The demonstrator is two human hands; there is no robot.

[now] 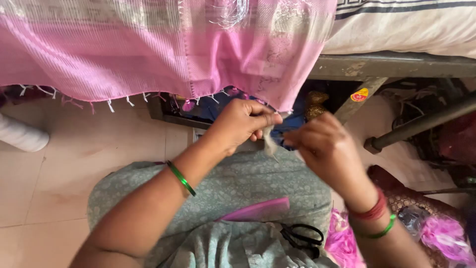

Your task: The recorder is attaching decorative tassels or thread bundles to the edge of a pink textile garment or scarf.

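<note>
**Fringe threads pinched between two hands under a pink cloth**

A small tuft of pale threads (269,140) is held at the lower corner of a pink, ribbed woven cloth with a tasselled fringe (148,49), which is draped across the top of the view. The left hand (240,124) is closed, its thumb and fingers pinched on the upper end of the tuft. The right hand (325,144) is curled just beside it, fingertips drawn together at the threads; whether they are actually gripped there cannot be made out, since the hand is blurred.

Beneath the hands a lap covered in grey-green patterned fabric (238,188) is seen, and on it lie a flat pink comb-like strip (258,211) and a pair of black-handled scissors (302,235), well apart from both hands. Crumpled pink material (446,233) is heaped at the right edge. A dark metal frame (386,67) and a slanted bar (421,124) are partly hidden behind the cloth. A white rounded object (20,135) is cut off at the left.
</note>
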